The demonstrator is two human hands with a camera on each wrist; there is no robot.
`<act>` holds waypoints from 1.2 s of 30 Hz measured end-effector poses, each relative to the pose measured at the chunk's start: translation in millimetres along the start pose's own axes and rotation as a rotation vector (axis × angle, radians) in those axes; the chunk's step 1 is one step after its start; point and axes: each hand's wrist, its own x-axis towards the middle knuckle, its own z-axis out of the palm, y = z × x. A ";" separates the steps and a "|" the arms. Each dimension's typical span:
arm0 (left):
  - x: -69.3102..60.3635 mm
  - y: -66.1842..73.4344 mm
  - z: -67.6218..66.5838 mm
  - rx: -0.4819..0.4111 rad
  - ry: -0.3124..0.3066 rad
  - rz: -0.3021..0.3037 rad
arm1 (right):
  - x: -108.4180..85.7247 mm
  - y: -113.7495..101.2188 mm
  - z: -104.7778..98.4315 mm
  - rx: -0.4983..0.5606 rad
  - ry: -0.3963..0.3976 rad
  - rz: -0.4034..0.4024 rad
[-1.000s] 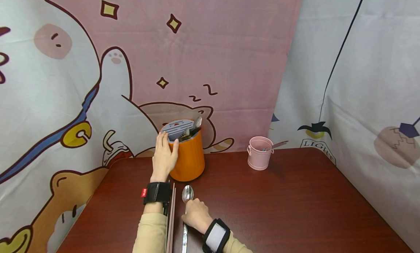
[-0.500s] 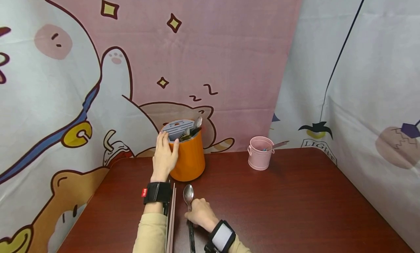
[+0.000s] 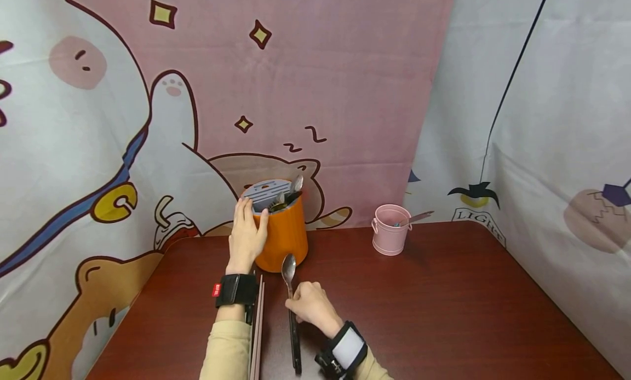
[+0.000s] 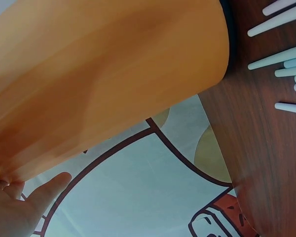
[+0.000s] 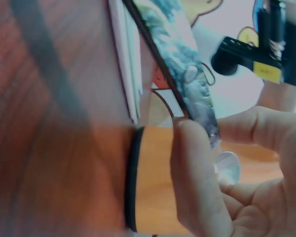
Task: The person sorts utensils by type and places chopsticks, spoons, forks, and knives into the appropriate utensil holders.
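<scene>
In the head view an orange container (image 3: 282,239) with a grey slotted top holds several pieces of cutlery. My left hand (image 3: 246,236) rests against its left side, fingers straight along the wall; the left wrist view shows the hand (image 4: 19,207) beside the orange wall (image 4: 113,74). My right hand (image 3: 313,307) pinches a metal spoon (image 3: 288,269) by its dark patterned handle, bowl pointing at the container. In the right wrist view the thumb and fingers of the hand (image 5: 237,173) grip the marbled handle (image 5: 180,54).
Long pale chopsticks (image 3: 257,330) lie on the brown table (image 3: 443,309), beside the left forearm. A small pink bucket (image 3: 390,232) with a thin utensil in it stands at the back right. A printed cloth hangs behind the table.
My right hand has moved forward and slightly right with the spoon, whose bowl is now close to the container and whose handle has turned. The left hand stays in place.
</scene>
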 end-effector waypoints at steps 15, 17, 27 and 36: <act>0.0 -0.5 0.6 0.003 -0.016 -0.006 | 1.9 -1.3 -27.2 0.141 0.162 -0.093; -0.3 -0.5 0.4 0.001 -0.016 -0.008 | 1.8 -2.0 -30.7 0.145 0.205 -0.112; 0.8 -0.8 0.2 -0.002 -0.011 0.000 | 0.6 -5.9 -40.0 0.143 0.400 -0.189; 0.5 -0.8 -0.1 0.005 -0.014 -0.007 | 0.1 -9.1 -41.9 0.198 0.517 -0.279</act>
